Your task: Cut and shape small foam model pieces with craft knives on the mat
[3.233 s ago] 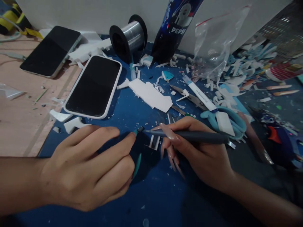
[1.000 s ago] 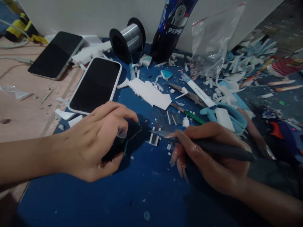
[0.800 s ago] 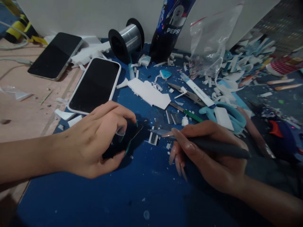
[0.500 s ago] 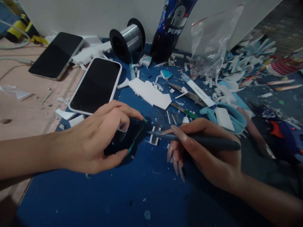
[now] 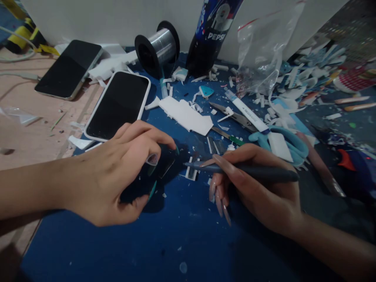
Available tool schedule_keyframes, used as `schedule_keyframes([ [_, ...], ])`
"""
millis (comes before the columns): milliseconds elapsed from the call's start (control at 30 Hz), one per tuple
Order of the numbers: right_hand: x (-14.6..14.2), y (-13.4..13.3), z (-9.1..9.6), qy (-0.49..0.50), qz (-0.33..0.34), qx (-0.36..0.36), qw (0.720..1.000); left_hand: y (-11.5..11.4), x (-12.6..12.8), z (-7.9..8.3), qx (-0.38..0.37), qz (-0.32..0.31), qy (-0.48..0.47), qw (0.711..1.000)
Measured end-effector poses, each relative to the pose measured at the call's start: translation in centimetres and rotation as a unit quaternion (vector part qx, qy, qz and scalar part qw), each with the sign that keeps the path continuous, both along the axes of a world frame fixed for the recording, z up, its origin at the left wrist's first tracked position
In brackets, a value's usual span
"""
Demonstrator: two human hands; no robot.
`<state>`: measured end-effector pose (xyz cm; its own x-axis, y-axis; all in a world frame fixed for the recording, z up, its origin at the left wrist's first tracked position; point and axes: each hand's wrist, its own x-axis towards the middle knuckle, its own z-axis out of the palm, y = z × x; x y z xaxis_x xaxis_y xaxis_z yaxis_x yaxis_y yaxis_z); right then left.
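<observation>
My left hand [image 5: 116, 174] is curled around a small dark flat piece [image 5: 164, 164], pinching it just above the blue cutting mat [image 5: 182, 235]. My right hand [image 5: 258, 188] grips a dark craft knife [image 5: 249, 171] like a pen. Its tip points left, close to the dark piece. A small white cut scrap [image 5: 192, 171] lies under the knife tip, between the two hands.
A white-cased phone [image 5: 119, 103] and a second phone [image 5: 69, 66] lie at the back left. A wire spool [image 5: 157, 47], a Pepsi bottle [image 5: 211, 35] and a plastic bag [image 5: 261, 51] stand behind. White foam pieces [image 5: 188, 115], teal scissors [image 5: 279, 143] and scraps litter the right.
My left hand went from pressing one fingertip on a tiny piece to curling around a dark flat piece and lifting it slightly. The right hand kept the knife, shifting a little.
</observation>
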<state>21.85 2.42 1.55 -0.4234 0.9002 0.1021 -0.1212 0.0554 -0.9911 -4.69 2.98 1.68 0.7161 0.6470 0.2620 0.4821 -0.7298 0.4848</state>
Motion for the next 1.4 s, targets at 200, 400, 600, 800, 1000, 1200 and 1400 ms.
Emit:
schedule_keyframes([
  [200,-0.07,0.03,0.0,-0.015,-0.001,0.009,1.0,0.4,-0.14,-0.12,0.019,-0.014,0.028,0.999],
  [400,-0.21,0.09,0.17,-0.047,0.005,0.039,0.998,0.17,0.13,-0.34,0.018,0.004,0.007,1.0],
  [600,-0.37,0.17,0.04,-0.067,0.027,0.045,0.996,0.17,0.12,-0.79,0.042,0.003,-0.007,0.999],
  [800,-0.47,0.29,0.17,-0.083,0.034,0.055,0.994,0.1,0.2,-0.64,0.044,-0.004,-0.012,0.999],
  [1000,-0.35,0.3,0.02,-0.066,0.067,0.057,0.994,-0.06,0.26,-0.27,0.032,-0.007,-0.002,0.999],
  [1200,-0.44,0.29,0.08,-0.075,0.058,0.067,0.993,0.07,0.29,-0.52,0.043,-0.001,-0.004,0.999],
  [1400,-0.51,0.28,0.3,-0.065,0.062,0.071,0.993,0.18,0.14,-0.92,0.054,0.006,-0.011,0.998],
])
